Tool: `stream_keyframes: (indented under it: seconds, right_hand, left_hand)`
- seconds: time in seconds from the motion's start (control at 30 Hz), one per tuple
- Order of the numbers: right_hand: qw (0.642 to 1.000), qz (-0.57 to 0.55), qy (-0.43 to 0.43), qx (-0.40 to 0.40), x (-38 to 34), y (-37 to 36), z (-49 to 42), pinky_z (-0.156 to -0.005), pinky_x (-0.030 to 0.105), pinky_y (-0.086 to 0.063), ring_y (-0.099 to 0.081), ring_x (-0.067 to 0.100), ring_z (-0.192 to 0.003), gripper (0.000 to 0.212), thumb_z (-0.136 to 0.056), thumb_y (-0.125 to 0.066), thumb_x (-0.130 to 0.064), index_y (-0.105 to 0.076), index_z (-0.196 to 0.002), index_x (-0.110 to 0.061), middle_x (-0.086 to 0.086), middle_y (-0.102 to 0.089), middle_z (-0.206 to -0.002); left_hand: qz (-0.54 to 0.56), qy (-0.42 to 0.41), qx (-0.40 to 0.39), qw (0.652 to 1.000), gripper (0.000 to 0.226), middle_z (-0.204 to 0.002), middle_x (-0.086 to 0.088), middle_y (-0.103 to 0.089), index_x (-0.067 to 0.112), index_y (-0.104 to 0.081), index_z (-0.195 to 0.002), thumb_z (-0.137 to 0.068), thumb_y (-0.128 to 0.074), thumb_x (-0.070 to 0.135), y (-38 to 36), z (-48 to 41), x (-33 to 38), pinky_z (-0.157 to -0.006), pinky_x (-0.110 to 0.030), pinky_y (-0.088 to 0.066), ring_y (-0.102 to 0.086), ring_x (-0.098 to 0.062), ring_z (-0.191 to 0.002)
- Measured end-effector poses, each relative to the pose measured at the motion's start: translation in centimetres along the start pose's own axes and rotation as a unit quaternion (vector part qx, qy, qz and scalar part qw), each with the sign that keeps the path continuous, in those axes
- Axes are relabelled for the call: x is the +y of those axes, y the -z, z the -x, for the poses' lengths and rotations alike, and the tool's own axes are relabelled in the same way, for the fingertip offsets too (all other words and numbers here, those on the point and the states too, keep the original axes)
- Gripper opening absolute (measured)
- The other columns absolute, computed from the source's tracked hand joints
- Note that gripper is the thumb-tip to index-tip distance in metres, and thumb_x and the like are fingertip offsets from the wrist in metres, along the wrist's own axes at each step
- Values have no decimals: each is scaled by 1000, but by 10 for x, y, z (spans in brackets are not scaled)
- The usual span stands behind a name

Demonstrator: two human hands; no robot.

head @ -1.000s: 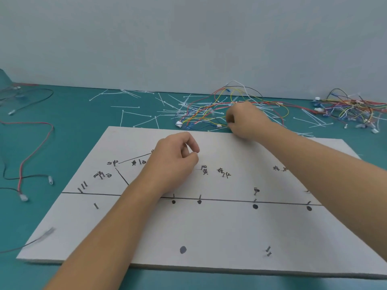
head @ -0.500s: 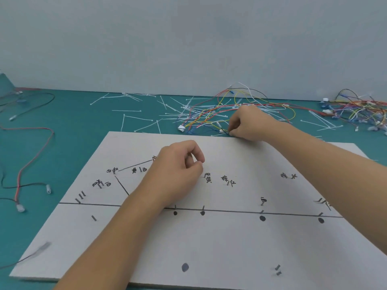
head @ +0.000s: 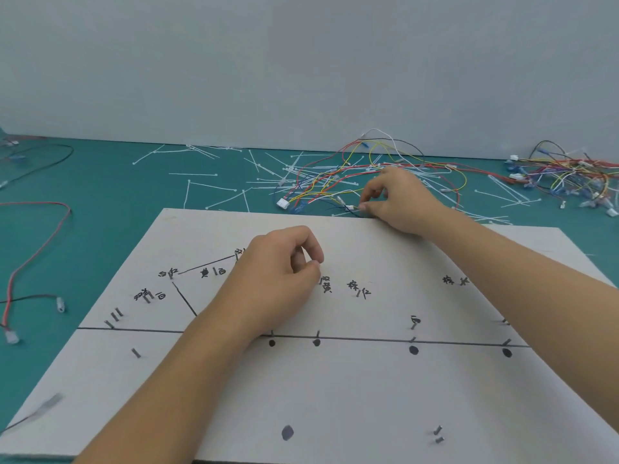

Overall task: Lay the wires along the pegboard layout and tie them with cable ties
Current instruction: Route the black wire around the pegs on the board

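Teal table (head: 100,182) under a plain pale wall: a person's right hand (head: 398,202) reaches to the far edge of the white pegboard (head: 368,396), thumb and forefinger closed in a narrow pinch on a small white connector (head: 350,207). Its thin dark leads (head: 335,211) trail left from the fingertips, running roughly along that far edge into the wire tangle (head: 335,175) just beyond the board, among scattered white cable ties (head: 207,185). The left hand (head: 274,279) rests on the board's middle, fingers loosely curled with nothing visible in them, between the connector and the long drawn line (head: 368,339) that crosses the board from left edge to right. The right hand is plainly the nearer to the wire. No wire lies on the layout yet, so the task looks barely begun; the picked lead will likely have to be drawn toward the near side, free of the tangle, to reach the pegs (head: 414,325) along the line.
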State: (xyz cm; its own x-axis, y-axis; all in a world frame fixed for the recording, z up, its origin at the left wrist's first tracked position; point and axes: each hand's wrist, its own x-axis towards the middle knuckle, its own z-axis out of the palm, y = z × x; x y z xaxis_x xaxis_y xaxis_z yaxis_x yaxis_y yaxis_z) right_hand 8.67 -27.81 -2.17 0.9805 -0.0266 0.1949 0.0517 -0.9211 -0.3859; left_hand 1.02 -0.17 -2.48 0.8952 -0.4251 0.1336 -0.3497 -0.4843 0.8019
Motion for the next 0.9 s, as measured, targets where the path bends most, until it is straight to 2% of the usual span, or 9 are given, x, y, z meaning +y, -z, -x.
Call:
stream_keyframes:
  seconds: [0.1, 0.2, 0.37, 0.47, 0.57, 0.63, 0.7, 0.8, 0.9]
  right_hand:
    - [999, -38, -21, -28, -7, 0, -5, -57, 24, -37, -55, 5, -68, 8, -86, -81, -31, -76, -81, -25, -5, -66, -77]
    - [996, 3, -46, -74, -18, -3, -12, -57, 21, -41, -59, 4, -71, 12, -83, -83, -31, -78, -79, -22, -8, -69, -75]
    - [993, 39, -68, -90, -28, 0, -16, -59, 22, -43, -65, 18, -83, 17, -85, -75, -13, -71, -72, -23, -8, -66, -73]
    - [997, -2, -73, -11, -32, 13, -9, -66, 28, -49, -63, 23, -80, 12, -88, -62, -11, -69, -78, -16, 2, -69, -80]
    - [982, -124, -81, 112, -45, 44, -5, -54, 19, -44, -57, 6, -61, 9, -89, -62, -13, -68, -83, -15, 0, -65, -74]
    - [947, -243, -103, 183, -55, 71, -1, -45, 14, -38, -46, -2, -46, 11, -90, -65, -14, -66, -81, -18, -6, -57, -65]
    - [883, -401, -142, 199, -61, 97, 8, -44, 20, -33, -44, 6, -51, 12, -92, -64, -15, -62, -82, -20, -4, -57, -68]
    - [785, -590, -152, 111, -65, 115, 30, -46, 22, -31, -44, 11, -55, 13, -99, -56, -15, -55, -87, -18, 0, -62, -74]
    - [734, -660, -160, 23, -73, 104, 56, -46, 20, -33, -44, 8, -51, 18, -103, -51, -13, -51, -85, -18, -1, -60, -70]
  left_hand:
    - [1, -1, 1, 1000, 20, -60, 14, -57, 33, -65, -82, -90, -62, 15, 0, 0, 0, -57, -25, -39, -48, -2, -53]
    - [-1, -3, -3, 1000, 20, -59, 13, -57, 32, -65, -82, -90, -62, 14, 0, 1, 1, -56, -24, -38, -48, -3, -53]
    - [-3, -2, 0, 1000, 19, -59, 13, -57, 30, -65, -82, -91, -62, 14, 1, 1, 0, -55, -24, -39, -48, -3, -53]
    - [-8, -4, -2, 1000, 19, -60, 13, -58, 31, -65, -82, -91, -62, 15, 0, 2, 1, -55, -24, -39, -48, -3, -53]
    - [-3, -3, 2, 1000, 20, -60, 12, -59, 31, -65, -82, -91, -61, 14, -1, 1, 1, -55, -23, -40, -47, -2, -52]
    - [6, -5, 9, 1000, 21, -59, 11, -57, 32, -65, -81, -91, -62, 13, -1, 1, 2, -54, -22, -39, -46, -3, -51]
    - [13, -6, 22, 1000, 21, -57, 12, -55, 31, -65, -81, -91, -63, 12, -1, 1, 3, -54, -23, -40, -45, -4, -50]
    - [27, -7, 65, 997, 20, -57, 7, -55, 27, -67, -82, -90, -64, 8, 3, 1, 7, -52, -22, -40, -45, -6, -50]
    - [76, 29, 117, 990, 18, -58, 6, -55, 23, -69, -84, -92, -65, 8, 17, 0, 14, -47, -21, -40, -48, -8, -49]
